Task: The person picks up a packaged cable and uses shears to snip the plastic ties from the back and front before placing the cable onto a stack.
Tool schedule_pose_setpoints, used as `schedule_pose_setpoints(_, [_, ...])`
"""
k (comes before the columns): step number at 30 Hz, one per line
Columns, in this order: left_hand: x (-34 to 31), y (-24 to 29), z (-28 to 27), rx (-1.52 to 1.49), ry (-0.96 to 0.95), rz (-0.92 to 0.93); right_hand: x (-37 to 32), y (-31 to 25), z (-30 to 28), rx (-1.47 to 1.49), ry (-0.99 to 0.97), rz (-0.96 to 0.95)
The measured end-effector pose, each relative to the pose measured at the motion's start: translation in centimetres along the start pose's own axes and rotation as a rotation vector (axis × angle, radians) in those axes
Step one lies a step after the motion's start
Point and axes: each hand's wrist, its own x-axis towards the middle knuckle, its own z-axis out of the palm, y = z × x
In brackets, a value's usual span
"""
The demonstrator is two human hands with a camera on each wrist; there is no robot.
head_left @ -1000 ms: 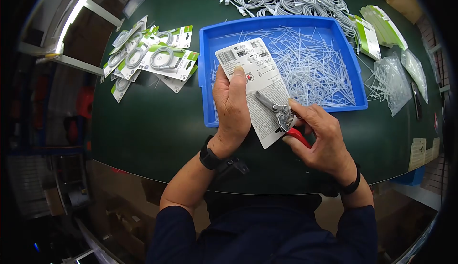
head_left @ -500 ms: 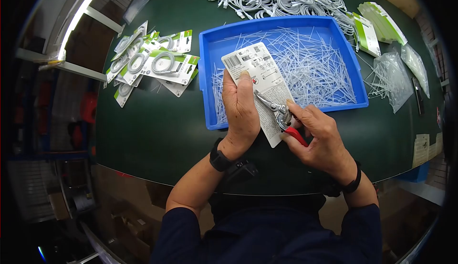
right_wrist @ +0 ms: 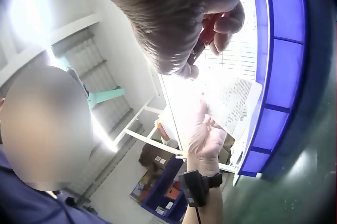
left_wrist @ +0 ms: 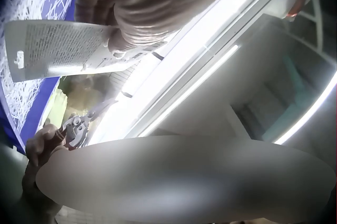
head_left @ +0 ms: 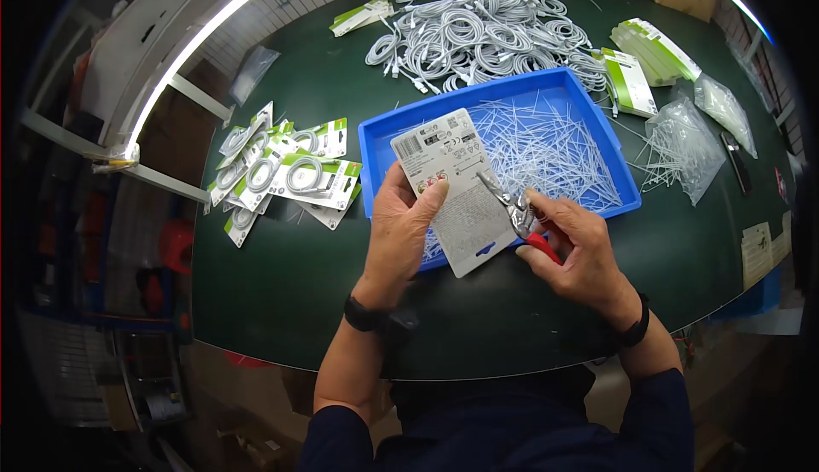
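Red-handled cutters are gripped by right fingers, while left fingers pinch a printed card.

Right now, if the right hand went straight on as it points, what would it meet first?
Most likely the printed card held by the left hand: the red-handled cutters in the right hand point toward it, though the head view leaves depth unclear.

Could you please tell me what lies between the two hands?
In the head view, the printed card and the cutters' metal head lie between them.
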Motion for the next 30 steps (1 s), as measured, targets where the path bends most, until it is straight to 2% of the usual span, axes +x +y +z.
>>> schedule_pose_setpoints(2, [0.6, 0.9, -1.1, -0.023, -0.043, 0.016, 0.4, 0.4, -0.4, 0.030, 0.045, -0.011])
schedule_pose_setpoints(3, [0.8, 1.2, -1.6, 0.024, -0.012, 0.036, 0.6, 0.5, -0.5, 0.047, 0.065, -0.021])
schedule_pose_setpoints(6, [1.9, 2.7, -2.4, -0.140, 0.050, 0.019, 1.3, -0.1, -0.7, 0.080, 0.051, -0.014])
schedule_pose_setpoints(7, [2.2, 3.1, -1.8, -0.120, 0.137, 0.039, 1.6, -0.7, -0.8, 0.086, 0.034, -0.008])
schedule_pose_setpoints(10, [3.6, -0.4, -6.5, -0.603, -0.227, 0.121, 2.3, -2.2, -0.4, 0.070, -0.050, -0.054])
schedule_pose_setpoints(11, [4.7, -1.6, -7.5, -0.699, -0.467, 0.155, 2.6, -3.0, -0.5, 0.047, -0.095, -0.076])
schedule_pose_setpoints(12, [4.4, -1.7, -7.3, -0.711, -0.499, 0.122, 2.8, -3.8, -0.4, 0.022, -0.138, -0.096])
schedule_pose_setpoints(16, [3.5, -2.4, -6.3, -0.783, -0.533, 0.014, 2.7, -5.7, 0.5, 0.028, -0.312, -0.017])
schedule_pose_setpoints(17, [3.4, -2.4, -6.2, -0.787, -0.551, -0.009, 2.8, -5.8, 0.8, -0.002, -0.323, -0.045])
schedule_pose_setpoints(19, [3.3, -1.9, -5.7, -0.763, -0.563, -0.030, 2.9, -5.8, 1.1, -0.022, -0.323, -0.056])
schedule_pose_setpoints(23, [2.4, -0.4, -4.4, -0.684, -0.441, -0.088, 3.5, -6.2, 1.3, -0.037, -0.305, -0.088])
schedule_pose_setpoints(26, [2.7, -0.3, -4.6, -0.645, -0.506, -0.090, 3.6, -6.4, 1.3, -0.013, -0.313, -0.087])
schedule_pose_setpoints(30, [2.0, -0.4, -3.5, -0.590, -0.445, -0.064, 4.0, -6.5, 1.3, -0.016, -0.272, -0.080])
